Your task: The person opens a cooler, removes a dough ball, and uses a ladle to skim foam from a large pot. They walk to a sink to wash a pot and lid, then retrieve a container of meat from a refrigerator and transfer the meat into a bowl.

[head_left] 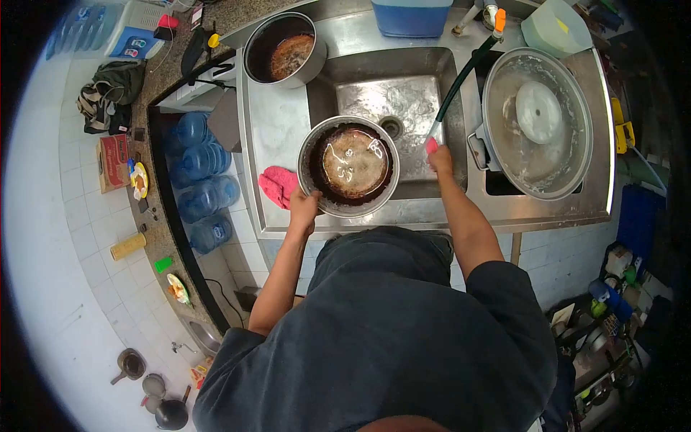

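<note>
Held at its rim by my left hand (304, 209) is a round metal pot (308, 137), over the left part of the sink and its near edge. Liquid lies in it over a pale bottom, with dark brown burnt-looking residue around the wall. My right hand (442, 161) is closed around the lower end of a dark green hose (464, 78), where a small pink part shows. The hose runs down from an orange-handled tap (499, 20). Just left of the pot, a pink cloth (276, 186) lies on the steel counter, close to my left hand.
A second pot (311, 70) with a browned bottom stands back left. The steel sink (389, 97) has a drain. To the right sits a large aluminium pot (497, 155) with a pale round lid inside. A blue container (412, 18) and whitish tub (554, 29) stand behind.
</note>
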### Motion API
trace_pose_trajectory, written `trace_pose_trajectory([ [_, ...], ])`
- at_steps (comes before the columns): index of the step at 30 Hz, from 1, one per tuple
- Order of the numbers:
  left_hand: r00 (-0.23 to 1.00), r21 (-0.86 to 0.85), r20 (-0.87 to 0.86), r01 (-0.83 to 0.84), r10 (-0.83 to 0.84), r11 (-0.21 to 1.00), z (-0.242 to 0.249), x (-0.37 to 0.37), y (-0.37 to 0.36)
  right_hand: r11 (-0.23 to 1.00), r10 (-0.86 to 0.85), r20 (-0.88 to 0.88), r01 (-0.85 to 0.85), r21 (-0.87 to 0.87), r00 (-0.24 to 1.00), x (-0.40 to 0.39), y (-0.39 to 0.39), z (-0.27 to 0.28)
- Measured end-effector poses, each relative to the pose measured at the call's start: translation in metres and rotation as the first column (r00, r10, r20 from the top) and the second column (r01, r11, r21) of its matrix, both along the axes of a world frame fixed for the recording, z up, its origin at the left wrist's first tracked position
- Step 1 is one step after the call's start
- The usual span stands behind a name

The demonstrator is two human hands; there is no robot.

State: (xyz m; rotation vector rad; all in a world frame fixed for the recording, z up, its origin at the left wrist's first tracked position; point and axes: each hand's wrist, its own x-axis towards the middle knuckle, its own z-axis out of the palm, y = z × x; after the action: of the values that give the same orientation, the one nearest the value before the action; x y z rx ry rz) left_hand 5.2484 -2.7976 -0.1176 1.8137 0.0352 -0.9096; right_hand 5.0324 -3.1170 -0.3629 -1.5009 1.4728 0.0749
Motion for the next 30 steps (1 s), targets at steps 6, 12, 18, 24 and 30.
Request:
trace_pose_trajectory([
  [6,1.000,-0.025,0.000,0.026,-0.026,0.999,-0.008,0.001,-0.001,0.943,0.219,-0.178,-0.255,-0.212,0.959,-0.005,-0.002,0.019],
  [12,0.956,0.009,0.280,0.090,-0.089,0.996,-0.021,0.005,0.009,0.765,0.539,0.229,-0.357,-0.536,0.811,0.016,-0.032,0.160],
  [18,0.801,-0.035,0.569,0.252,-0.187,0.967,0.045,0.007,-0.014,0.269,0.596,0.031,-0.163,-0.949,0.802,0.009,-0.188,0.303],
  [24,0.576,0.163,0.746,0.327,-0.333,0.931,0.072,0.006,-0.012,-0.092,0.707,-0.448,-0.557,-0.826,0.547,0.032,-0.299,0.383],
  [30,0.627,0.109,0.732,0.280,-0.268,0.954,0.075,-0.013,0.011,-0.181,0.757,-0.593,-0.784,-0.593,0.274,0.064,-0.316,0.410],
])
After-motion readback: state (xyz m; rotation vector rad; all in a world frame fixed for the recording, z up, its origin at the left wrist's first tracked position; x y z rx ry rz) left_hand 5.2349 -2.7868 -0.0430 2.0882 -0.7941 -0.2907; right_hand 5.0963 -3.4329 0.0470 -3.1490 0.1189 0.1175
